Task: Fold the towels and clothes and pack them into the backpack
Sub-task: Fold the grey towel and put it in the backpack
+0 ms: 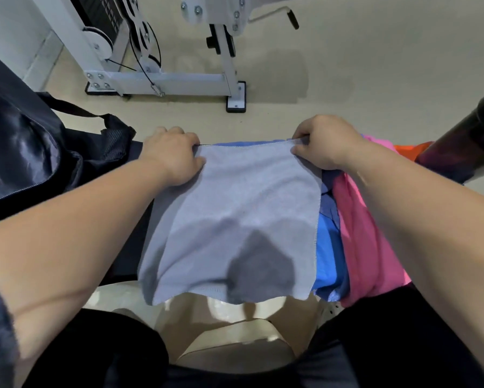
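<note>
Risk of a crooked fold: grey rectangular microfibre towel point(235, 219) lies spread between the arms over a lumpy pile, its near edge drooping free, so corners may meet askew, or the cloth may drag the smooth blue garment point(329, 247) beneath it along. Left hand point(173, 155) pinches the far-left corner, fingers curled; right hand point(324, 144) pinches the far-right corner between thumb and fingers. Nap short and soft, hems stitched, cloth limp. Bunched pink garment point(364, 233) just right. Dark glossy nylon backpack point(25, 152) sits left, slack.

Towel point(235, 205), clothes point(361, 219) on cream stool point(274, 338)
</note>
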Motion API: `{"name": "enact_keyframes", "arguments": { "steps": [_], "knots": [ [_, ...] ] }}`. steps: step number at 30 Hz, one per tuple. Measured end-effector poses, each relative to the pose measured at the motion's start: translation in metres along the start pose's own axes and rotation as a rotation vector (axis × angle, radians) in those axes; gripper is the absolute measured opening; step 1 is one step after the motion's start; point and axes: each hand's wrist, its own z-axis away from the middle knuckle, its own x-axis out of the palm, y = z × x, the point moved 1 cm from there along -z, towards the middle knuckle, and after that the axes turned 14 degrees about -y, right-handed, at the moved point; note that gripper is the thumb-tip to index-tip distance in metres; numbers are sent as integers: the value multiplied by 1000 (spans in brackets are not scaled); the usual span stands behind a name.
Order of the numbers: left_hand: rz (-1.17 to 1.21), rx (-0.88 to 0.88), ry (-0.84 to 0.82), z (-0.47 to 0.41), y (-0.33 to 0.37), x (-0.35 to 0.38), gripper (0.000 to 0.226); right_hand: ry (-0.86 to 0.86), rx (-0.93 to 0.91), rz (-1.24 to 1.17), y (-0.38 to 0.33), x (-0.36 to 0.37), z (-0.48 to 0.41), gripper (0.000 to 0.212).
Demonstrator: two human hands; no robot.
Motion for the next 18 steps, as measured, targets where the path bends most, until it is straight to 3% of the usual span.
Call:
{"name": "enact_keyframes", "arguments": {
  "steps": [4, 8, 12, 18],
  "knots": [
    [-48, 8, 51, -2, -3, -12, 31, -87, -52, 10, 5, 1, 0, 36],
    [-60, 7, 19, 1, -9, -18, 17, 35, -129, -25, 7, 5, 4, 25],
    [115, 82, -70, 9, -19, -21, 14, 171, -184, -33, 5, 8, 17, 13],
    [566, 66, 105, 29, -34, -25, 16, 220, -246, -8, 1, 13, 28, 9]
  ]
}}
